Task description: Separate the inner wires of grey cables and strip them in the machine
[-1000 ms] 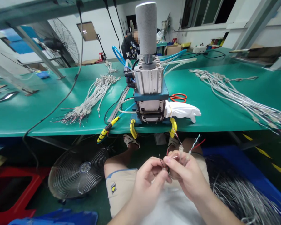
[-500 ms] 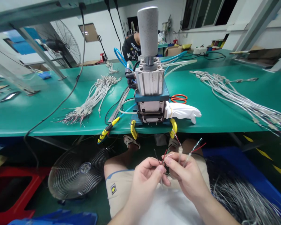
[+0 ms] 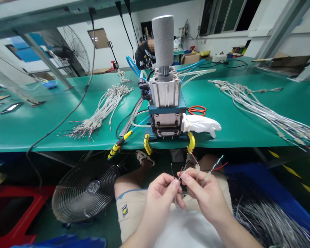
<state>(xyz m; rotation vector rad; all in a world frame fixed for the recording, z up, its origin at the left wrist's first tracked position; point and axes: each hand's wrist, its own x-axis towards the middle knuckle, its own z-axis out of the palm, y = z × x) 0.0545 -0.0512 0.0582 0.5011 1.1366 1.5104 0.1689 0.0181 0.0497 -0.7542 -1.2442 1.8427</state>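
Above my lap, my left hand (image 3: 165,193) pinches a cable end with thin red, dark and pale wires (image 3: 180,173) fanning out above the fingertips. My right hand (image 3: 205,191) has its thumb and forefinger closed at those same wires, close beside the left fingertips. Between the other right fingers stand more cable ends: one with a clear sleeve (image 3: 197,167) and red wires, another with twisted green-white and red wires (image 3: 217,164). In front of me on the bench is a pneumatic press (image 3: 166,89) with a knurled metal cylinder on top.
Bundles of white cables lie on the green bench (image 3: 134,141), one left (image 3: 105,106) and one right (image 3: 263,110). Orange-handled scissors (image 3: 197,110) and a white wrapped piece (image 3: 201,124) lie by the press. A floor fan (image 3: 93,187) stands lower left; grey cables (image 3: 271,217) fill a blue bin. A person (image 3: 146,55) sits behind.
The fingertips of both hands have shifted slightly at the wires, and a pale wire end that stuck out between them now shows less. The view has tilted a little.
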